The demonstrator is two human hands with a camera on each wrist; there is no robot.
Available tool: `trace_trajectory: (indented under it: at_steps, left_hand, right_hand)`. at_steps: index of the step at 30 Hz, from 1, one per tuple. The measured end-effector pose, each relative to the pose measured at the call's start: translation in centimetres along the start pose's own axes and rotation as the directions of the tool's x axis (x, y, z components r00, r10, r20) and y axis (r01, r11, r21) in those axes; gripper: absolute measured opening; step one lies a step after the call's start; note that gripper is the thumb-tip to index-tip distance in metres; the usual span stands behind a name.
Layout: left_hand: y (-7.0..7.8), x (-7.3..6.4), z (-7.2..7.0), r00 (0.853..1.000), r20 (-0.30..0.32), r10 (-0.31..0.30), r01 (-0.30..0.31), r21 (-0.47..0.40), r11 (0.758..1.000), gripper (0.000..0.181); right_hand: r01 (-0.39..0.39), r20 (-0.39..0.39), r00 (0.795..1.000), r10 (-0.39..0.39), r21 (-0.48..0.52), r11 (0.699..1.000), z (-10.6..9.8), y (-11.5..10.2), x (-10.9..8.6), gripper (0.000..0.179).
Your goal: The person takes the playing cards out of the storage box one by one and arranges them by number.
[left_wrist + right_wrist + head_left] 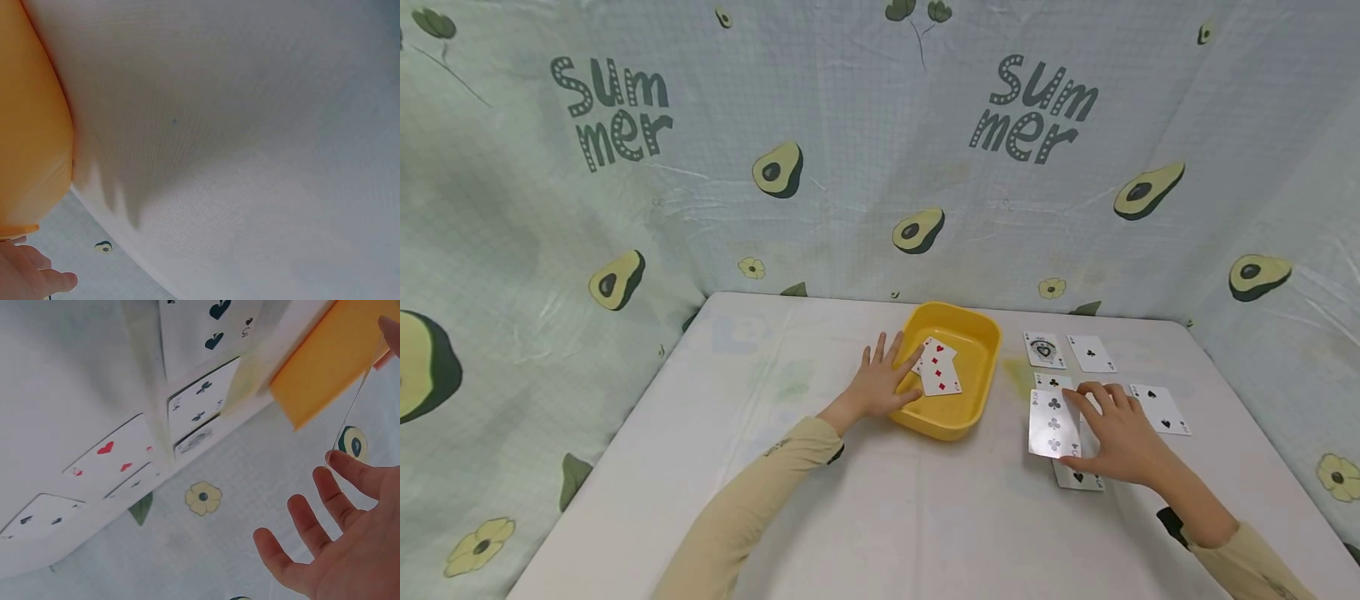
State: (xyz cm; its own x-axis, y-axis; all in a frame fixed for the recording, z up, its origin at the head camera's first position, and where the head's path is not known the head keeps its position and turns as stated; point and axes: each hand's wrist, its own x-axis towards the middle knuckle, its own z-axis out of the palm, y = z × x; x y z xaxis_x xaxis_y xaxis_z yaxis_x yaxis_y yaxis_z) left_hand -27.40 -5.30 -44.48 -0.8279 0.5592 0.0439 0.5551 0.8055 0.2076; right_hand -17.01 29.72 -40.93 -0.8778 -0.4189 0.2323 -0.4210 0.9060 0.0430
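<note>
A playing card with club pips [1049, 427] is pinched at its right edge between the thumb and index finger of my right hand [1122, 433]. It is held above the other cards; in the right wrist view it shows edge-on. My left hand [874, 388] lies with fingers spread over the left rim of a yellow tray [976, 360]. Inside that tray a diamond card [940, 377] overlaps a card with a heart. Below the held card, a spade card [1078, 477] and a two of clubs [1051, 381] are partly covered from view.
Behind these lie an ornate ace [1043, 350] and an ace of clubs [1091, 354]. A two of spades [1161, 409] is right of my right hand. The right wrist view shows a two of hearts [115, 453]. Patterned cloth [835, 217] rises behind the table.
</note>
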Motion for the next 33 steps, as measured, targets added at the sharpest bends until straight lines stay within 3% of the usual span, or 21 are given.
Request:
trace_trajectory:
  at_steps: [13, 23, 33]
  left_hand:
    - [0.1, -0.1, 0.0, 1.000, -0.017, 0.013, -0.013, 0.013, 1.000, 0.068]
    - [-0.6, 0.0, 0.5, 0.998, -0.050, 0.038, -0.042, -0.086, 0.995, 0.069]
    - [0.1, -0.2, 0.0, 1.000, -0.009, 0.006, -0.006, 0.008, 1.000, 0.068]
  right_hand:
    - [-0.060, 0.021, 0.998, 0.059, 0.010, 0.998, 0.5, 1.9, -3.0, 0.089]
    - [-0.041, 0.013, 0.999, 0.041, -0.008, 0.999, 0.4, 3.7, -4.9, 0.090]
    - [-0.057, 0.048, 0.997, 0.058, -0.017, 0.998, 0.5, 5.5, -6.2, 0.090]
